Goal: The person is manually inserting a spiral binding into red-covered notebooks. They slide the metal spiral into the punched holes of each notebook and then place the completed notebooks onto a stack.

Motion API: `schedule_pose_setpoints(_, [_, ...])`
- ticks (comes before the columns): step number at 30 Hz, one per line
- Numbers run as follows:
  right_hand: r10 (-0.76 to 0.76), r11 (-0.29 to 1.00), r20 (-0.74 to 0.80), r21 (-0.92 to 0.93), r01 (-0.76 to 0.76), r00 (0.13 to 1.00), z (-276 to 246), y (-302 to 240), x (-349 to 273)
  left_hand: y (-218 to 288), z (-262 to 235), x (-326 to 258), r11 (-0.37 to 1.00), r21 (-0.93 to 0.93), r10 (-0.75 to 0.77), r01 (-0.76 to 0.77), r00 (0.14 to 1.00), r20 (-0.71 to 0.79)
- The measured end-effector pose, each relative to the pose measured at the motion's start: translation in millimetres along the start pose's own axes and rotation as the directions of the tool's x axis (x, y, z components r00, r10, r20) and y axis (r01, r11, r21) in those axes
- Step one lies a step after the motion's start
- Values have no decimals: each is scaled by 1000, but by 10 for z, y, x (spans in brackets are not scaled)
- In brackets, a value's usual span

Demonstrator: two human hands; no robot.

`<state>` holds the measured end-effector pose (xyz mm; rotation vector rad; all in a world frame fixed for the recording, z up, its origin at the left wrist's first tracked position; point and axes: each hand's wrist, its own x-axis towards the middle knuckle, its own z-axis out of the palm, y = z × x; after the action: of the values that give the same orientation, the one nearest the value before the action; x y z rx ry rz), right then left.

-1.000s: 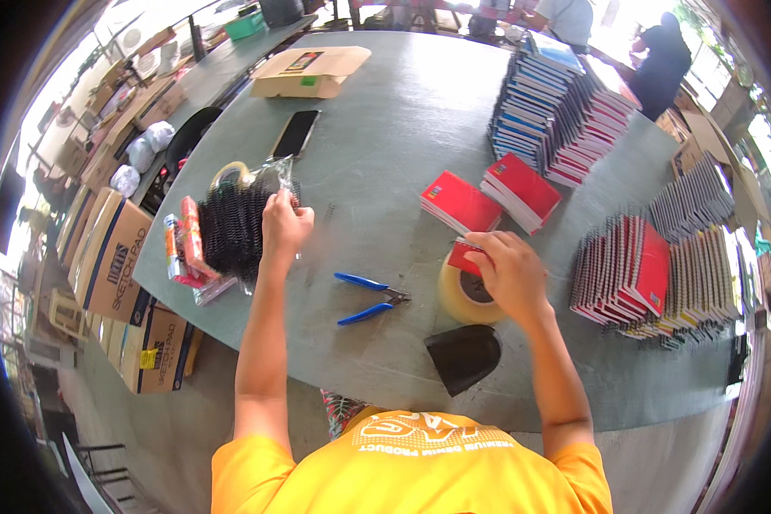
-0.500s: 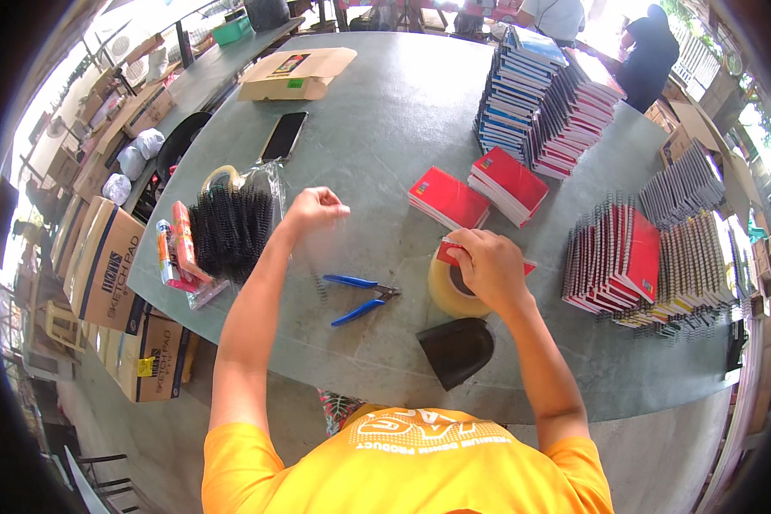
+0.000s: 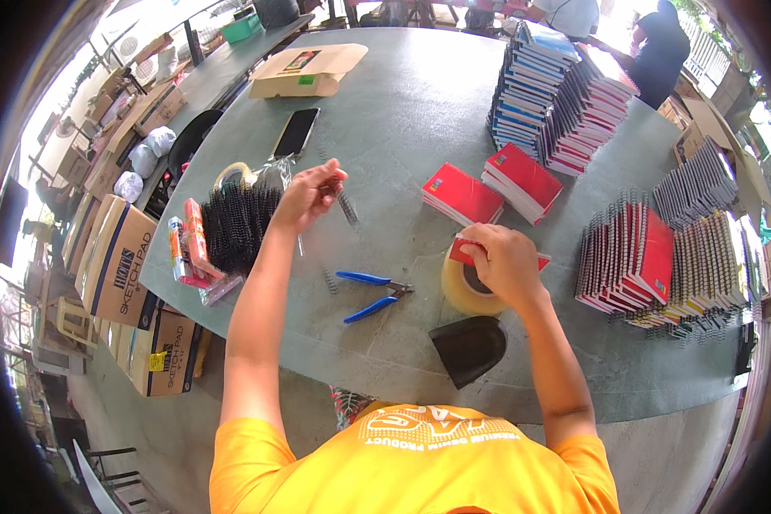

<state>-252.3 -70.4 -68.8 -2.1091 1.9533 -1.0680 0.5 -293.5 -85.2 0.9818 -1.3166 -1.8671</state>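
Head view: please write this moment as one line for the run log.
left hand: holds black coil above table | right hand: on tape roll and red notebook | pliers: lying between hands

The left hand (image 3: 310, 193) sits just right of the spiral coil bundle (image 3: 236, 224), with a phone (image 3: 295, 132) behind it and a flat cardboard box (image 3: 308, 70) further back. Pliers (image 3: 371, 295) lie between both hands. The right hand (image 3: 501, 263) rests on a tape roll (image 3: 463, 287). Two small notebooks (image 3: 493, 184) lie behind that, tall notebook stacks (image 3: 561, 90) further back, and upright notebooks (image 3: 660, 257) stand off to the right.
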Motion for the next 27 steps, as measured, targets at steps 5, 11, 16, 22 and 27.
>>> schedule_pose_setpoints(5, [-37, 999, 13, -14, 37, 999, 26, -58, 27, -461, -187, 91, 785, 600, -141, 155, 987, -71])
schedule_pose_setpoints(11, [-37, 999, -14, -30, 37, 999, 59, -64, 42, -566, -181, 69, 986, 103, -121, 132, 987, -102])
schedule_pose_setpoints(16, [39, 998, 15, -45, -38, 999, 16, -40, 42, -185, 632, -294, 971, 234, 35, -48, 998, 58])
schedule_pose_setpoints(22, [86, 969, -59, -228, -97, 995, 95, -205, 38, -463, 1301, -780, 631, 557, 472, -539, 837, 276])
schedule_pose_setpoints(27, [49, 970, -84, -232, -68, 995, 145, -127, 31, -482, 1412, -859, 680, 517, 495, -520, 846, 200])
